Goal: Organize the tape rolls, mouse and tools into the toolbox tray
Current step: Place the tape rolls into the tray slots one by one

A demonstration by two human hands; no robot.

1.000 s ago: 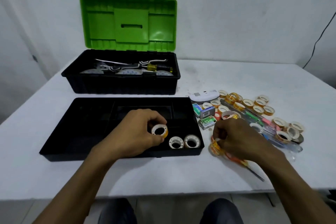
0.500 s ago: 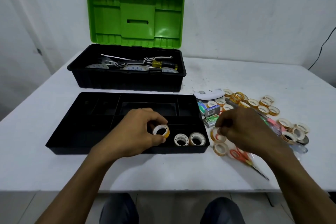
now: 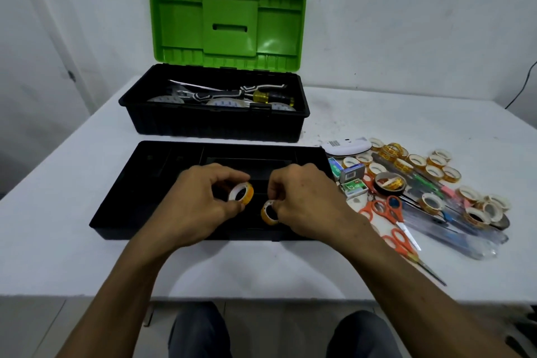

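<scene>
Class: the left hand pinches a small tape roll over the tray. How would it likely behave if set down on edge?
The tape roll is a ring, so on edge it would probably roll; flat, it should stay. A mere pinch of the left hand holds it, so it is likely light.

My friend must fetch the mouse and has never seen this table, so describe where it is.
Find the open green-lidded toolbox at the back of the table. In front of its right corner, by the far right corner of the black tray, lies the mouse, at the far end of the tape rolls. It is the only white oval among small yellow rings.
</scene>
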